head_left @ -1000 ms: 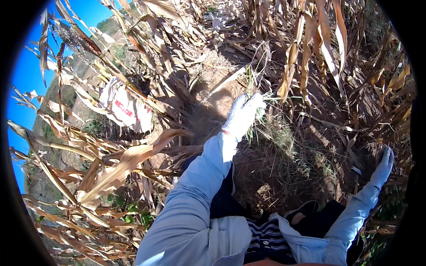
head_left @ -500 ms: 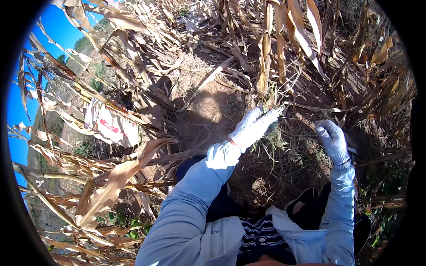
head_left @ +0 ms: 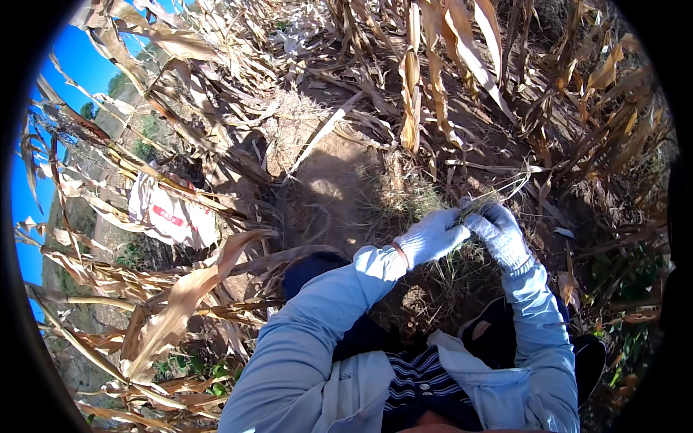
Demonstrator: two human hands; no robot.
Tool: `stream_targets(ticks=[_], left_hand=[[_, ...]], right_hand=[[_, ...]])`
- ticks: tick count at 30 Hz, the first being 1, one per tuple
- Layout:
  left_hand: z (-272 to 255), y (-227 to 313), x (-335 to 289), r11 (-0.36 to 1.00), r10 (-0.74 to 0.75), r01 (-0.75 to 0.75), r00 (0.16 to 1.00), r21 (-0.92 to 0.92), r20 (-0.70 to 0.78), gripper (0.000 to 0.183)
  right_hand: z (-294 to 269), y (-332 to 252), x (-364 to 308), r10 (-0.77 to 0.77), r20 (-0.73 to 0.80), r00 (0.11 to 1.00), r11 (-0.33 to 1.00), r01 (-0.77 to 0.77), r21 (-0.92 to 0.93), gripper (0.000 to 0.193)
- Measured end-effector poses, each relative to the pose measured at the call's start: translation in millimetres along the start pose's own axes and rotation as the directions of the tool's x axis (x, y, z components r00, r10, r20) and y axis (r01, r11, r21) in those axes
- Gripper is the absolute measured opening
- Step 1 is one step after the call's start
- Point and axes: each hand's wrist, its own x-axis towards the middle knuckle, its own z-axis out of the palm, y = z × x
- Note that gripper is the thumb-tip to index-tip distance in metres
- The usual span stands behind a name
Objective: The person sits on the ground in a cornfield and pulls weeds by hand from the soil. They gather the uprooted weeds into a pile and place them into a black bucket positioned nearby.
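My two hands, in white knit gloves, meet above a patch of dry grass and weeds [head_left: 458, 278] on the soil. My left hand [head_left: 432, 238] is closed, its fingertips against those of my right hand. A thin bunch of grass stalks [head_left: 511, 189] rises from between the fingers and fans out to the upper right. My right hand [head_left: 499, 232] is curled shut round the same stalks. The lower ends of the stalks are hidden by the gloves.
Dry corn stalks [head_left: 410, 94] stand beyond my hands, with more to the right. A broad dry leaf [head_left: 173, 310] leans in at the left. A white sack with red print [head_left: 170, 213] lies among the left stalks. Bare soil [head_left: 325, 187] shows left of my hands.
My left hand has come down and right from the grass tuft. My right hand has moved left to meet it. Grass stalks now stick out between them. The view has shifted slightly.
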Motion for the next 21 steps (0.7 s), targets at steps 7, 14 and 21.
stream_targets(ticks=[7,14,21], left_hand=[[1.5,-4.2,1.9,1.0,0.021,-0.021,0.998,-0.001,0.055,0.035],[-2.4,-7.1,-6.6,0.983,-0.012,0.009,1.0,-0.181,-0.013,0.044],[-4.4,-2.5,-2.8,0.999,0.036,-0.04,0.989,-0.028,-0.146,0.038]], right_hand=[[-0.6,8.4,-6.7,0.004,-0.014,1.0,0.989,-0.002,0.146,0.041],[-3.3,-12.5,-1.3,-0.012,-0.054,0.998,0.954,-0.005,-0.3,0.029],[-12.0,-24.7,-9.0,0.017,-0.115,0.993,0.945,-0.054,-0.321,0.03]])
